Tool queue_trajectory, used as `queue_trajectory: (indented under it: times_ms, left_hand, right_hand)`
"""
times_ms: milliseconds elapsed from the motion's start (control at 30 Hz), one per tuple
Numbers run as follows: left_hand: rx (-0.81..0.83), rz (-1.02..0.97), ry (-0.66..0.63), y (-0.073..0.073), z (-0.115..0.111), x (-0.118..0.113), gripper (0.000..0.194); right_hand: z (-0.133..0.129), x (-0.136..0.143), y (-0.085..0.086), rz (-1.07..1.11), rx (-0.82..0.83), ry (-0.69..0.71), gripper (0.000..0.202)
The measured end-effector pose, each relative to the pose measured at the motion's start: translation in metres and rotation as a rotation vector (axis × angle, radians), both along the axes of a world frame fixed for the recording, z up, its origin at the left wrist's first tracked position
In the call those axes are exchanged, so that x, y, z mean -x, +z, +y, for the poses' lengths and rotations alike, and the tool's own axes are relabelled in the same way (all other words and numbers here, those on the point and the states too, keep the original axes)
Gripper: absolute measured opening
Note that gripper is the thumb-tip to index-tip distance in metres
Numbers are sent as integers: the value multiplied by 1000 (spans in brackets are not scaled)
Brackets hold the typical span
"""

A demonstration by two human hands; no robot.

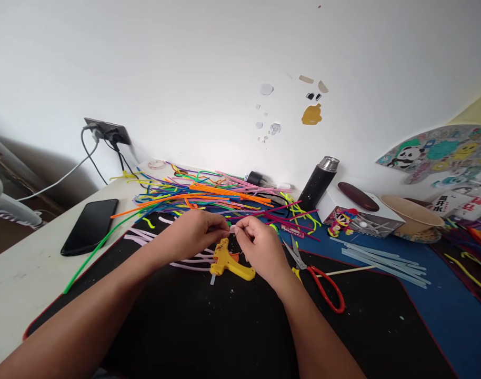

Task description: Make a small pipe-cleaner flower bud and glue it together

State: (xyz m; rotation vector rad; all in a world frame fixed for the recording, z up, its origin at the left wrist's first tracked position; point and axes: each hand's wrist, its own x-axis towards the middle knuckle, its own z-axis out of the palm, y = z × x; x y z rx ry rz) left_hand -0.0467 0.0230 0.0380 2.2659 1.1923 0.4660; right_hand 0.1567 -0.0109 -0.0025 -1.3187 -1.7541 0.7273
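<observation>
My left hand (204, 230) and my right hand (259, 245) meet over the middle of the black mat (209, 331). Both are closed in a pinch, fingertips almost touching, on a small pale lilac piece (232, 229) that looks like pipe cleaner. Most of it is hidden by the fingers. Just below them a yellow hot glue gun (228, 265) lies on its side, a clear glue stick (212, 279) poking out of its back. Lilac pipe cleaners (189, 266) run behind the gun, partly covered by my left forearm. Red-handled scissors (323, 284) rest open, right of my right hand.
Many coloured pipe cleaners (209, 192) are heaped along the wall. A black phone (90, 226) lies at left. On the right stand a black thermos (318, 184), a tissue box (329, 204) and a bowl (412, 213). Glue sticks (386, 263) and a small colourful figure (342, 222) are nearby.
</observation>
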Motion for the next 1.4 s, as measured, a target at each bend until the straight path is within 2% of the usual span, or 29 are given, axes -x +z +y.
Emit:
queue_trajectory:
  times_ms: [300, 467, 567, 733, 867, 1067, 1200, 1400]
  left_hand:
    - [-163, 1, 26, -5, 4, 0, 21]
    - [-382, 1, -79, -12, 9, 2, 19]
    - [-430, 14, -133, -14, 9, 2, 20]
    - [-237, 47, -63, -11, 6, 1, 19]
    - [-9, -57, 3, -6, 5, -1, 24]
    - [212, -207, -12, -9, 5, -4, 28]
    - [203, -229, -1, -10, 5, -3, 30]
    - [40, -130, 11, -3, 1, -1, 27]
  right_hand:
    - [-2, -3, 1, -53, -17, 53, 15]
    - [-1, -2, 2, -78, -4, 69, 14]
    - [0, -1, 2, -110, -1, 76, 11]
    - [0, 0, 0, -129, -1, 49, 12]
    - [-1, 0, 1, -17, 23, 13, 16]
    - [-1, 1, 5, 83, 85, 1, 20]
    - [-1, 0, 7, 80, 111, 27, 21]
    - [-3, -1, 7, 44, 109, 55, 19]
